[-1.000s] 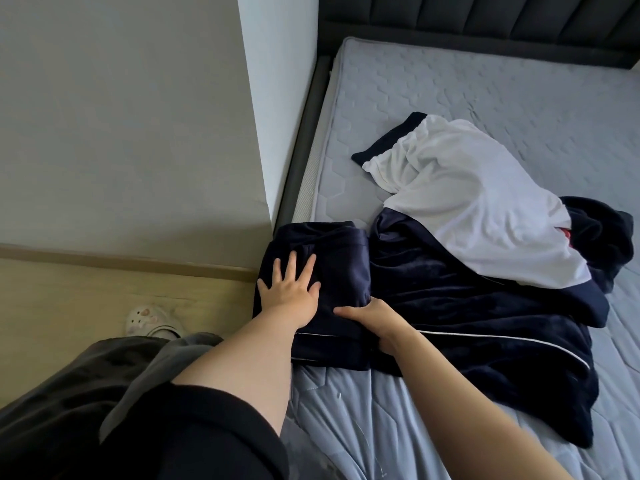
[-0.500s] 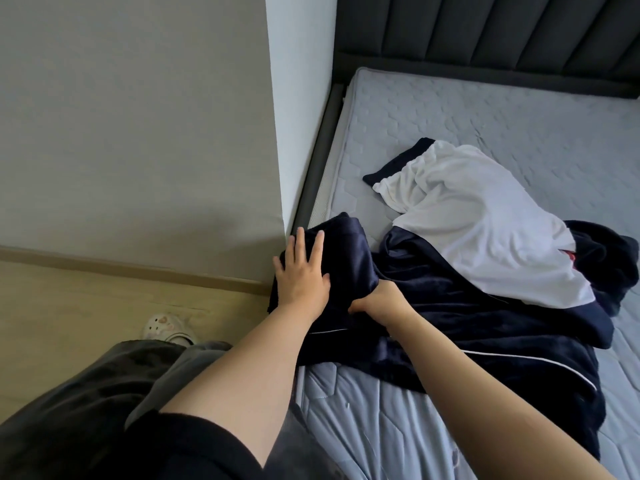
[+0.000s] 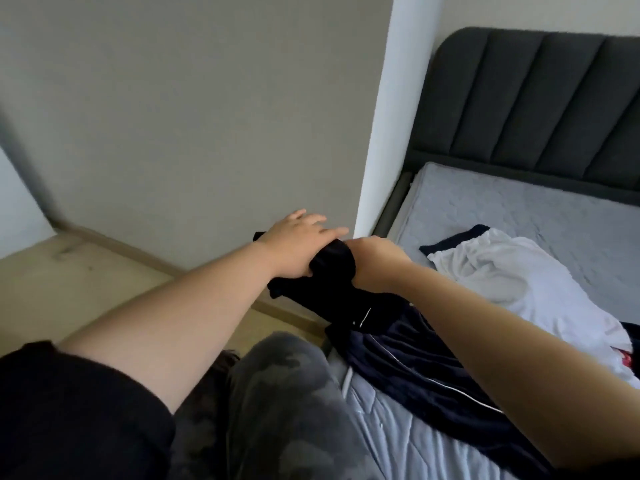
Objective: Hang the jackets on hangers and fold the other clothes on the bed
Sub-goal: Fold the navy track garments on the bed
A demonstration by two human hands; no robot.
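Holding a bunched end of the navy garment point(image 3: 334, 270) up off the mattress point(image 3: 519, 209), above the bed's near left edge. Gripping that bunch with the right hand point(image 3: 375, 263), curled tight round the cloth. Resting flat on top of it with the left hand point(image 3: 296, 244), stretched out straight and unclenched (thumb hidden under the fabric). Trailing from the raised end down onto the mattress in a dark rumpled heap, edged with thin white piping. Lying just beyond that heap, on its far side and touching it: a crumpled white garment point(image 3: 519, 282) with a navy band along its top edge. Peeking out beneath the white cloth at the right edge of view, a scrap of red point(image 3: 627, 358), too small to identify. Backing the mattress, a dark grey padded headboard point(image 3: 536, 98). Standing close against the bed's side in camouflage trousers point(image 3: 287, 410) and a black sleeve point(image 3: 69, 410), over a pale wooden floor point(image 3: 52, 278), with a plain grey wall point(image 3: 190, 116) straight ahead of the hands.
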